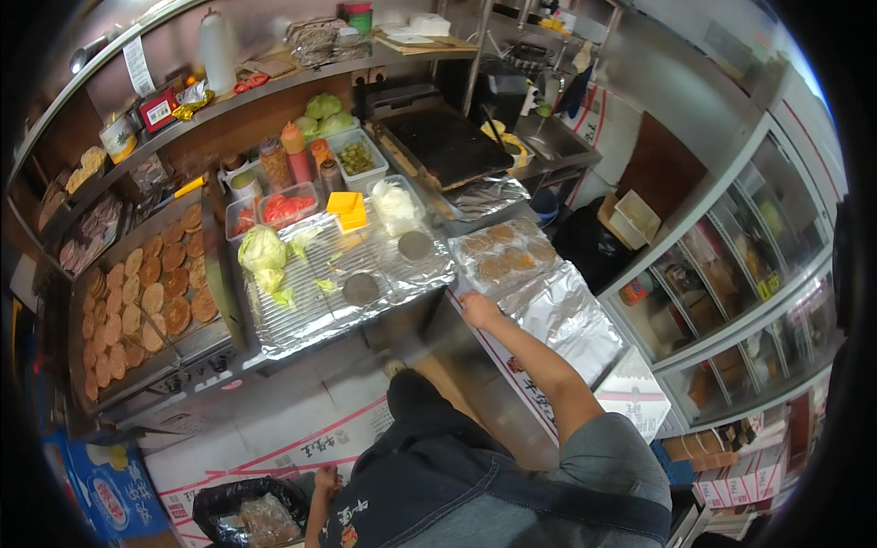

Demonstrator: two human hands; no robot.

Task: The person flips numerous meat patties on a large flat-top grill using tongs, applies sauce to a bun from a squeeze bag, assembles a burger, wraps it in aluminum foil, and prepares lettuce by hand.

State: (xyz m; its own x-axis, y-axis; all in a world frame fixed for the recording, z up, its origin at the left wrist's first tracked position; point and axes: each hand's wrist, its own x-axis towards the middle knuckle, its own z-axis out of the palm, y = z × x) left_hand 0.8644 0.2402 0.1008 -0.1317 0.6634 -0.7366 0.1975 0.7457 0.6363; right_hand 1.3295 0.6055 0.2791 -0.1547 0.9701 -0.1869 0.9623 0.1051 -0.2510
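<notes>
My right hand (479, 309) is at the near-left edge of a tray of patties (505, 253) under clear plastic; whether its fingers grip the edge is not clear. My left hand (327, 479) hangs low beside my apron, fingers curled, above and right of a black-lined bin (250, 510). Before me a foil-edged ribbed surface (308, 322) bears lettuce (262, 250), stacked orange cheese slices (348, 209), a tub of sliced onion (394, 202) and two dark round discs. Tubs of sliced tomato (289, 205) and pickles (356, 159) stand behind it.
A griddle (226, 322) covered with patties is at the left. Sauce bottles (294, 152) stand behind the tubs. Foil-covered trays (565, 322) lie along the right counter, near a glass-doored refrigerator (726, 253). A dark flat hotplate (445, 144) is at the back, beside a sink (551, 140).
</notes>
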